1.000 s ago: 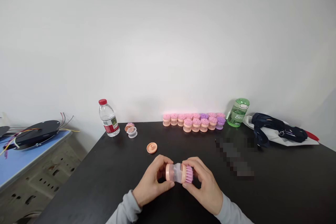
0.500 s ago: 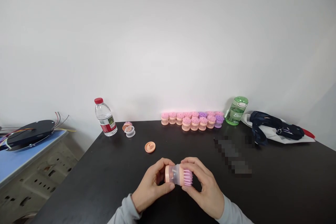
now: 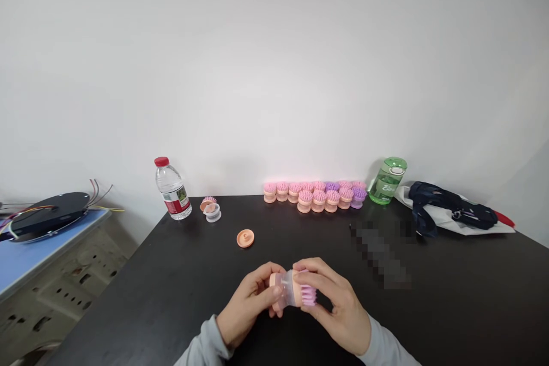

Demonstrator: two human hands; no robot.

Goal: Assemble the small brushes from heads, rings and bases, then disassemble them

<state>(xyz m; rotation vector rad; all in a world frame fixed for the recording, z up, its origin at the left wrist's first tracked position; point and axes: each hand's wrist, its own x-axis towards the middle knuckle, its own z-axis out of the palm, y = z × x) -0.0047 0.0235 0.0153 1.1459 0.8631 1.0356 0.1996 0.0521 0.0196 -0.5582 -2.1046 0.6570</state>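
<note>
Between my hands lies a scalp massage brush [image 3: 288, 288] on its side, with a peach base, a clear middle and pink bristles pointing right. My left hand [image 3: 253, 302] is closed round the base end, its thumb on the clear part. My right hand [image 3: 337, 303] grips the bristle end, fingers over the peach collar and the top of the bristles. Beyond my hands a loose peach disc [image 3: 245, 238] rests on the black table. Farther back left lie a clear cup-shaped part [image 3: 213, 214] and a peach piece with pink bristles [image 3: 209, 201].
Several pink and purple brushes [image 3: 318, 200] stand in rows by the wall. A water bottle [image 3: 174, 191] stands at back left, a green bottle [image 3: 387, 181] at back right. Beside it lies a dark folded umbrella-like bundle [image 3: 458, 206] on white material. A blue-topped surface [image 3: 55, 240] adjoins on the left.
My left thumb has shifted up onto the clear part, and its fingertips now show below the brush. My right fingers have moved slightly over the bristle end.
</note>
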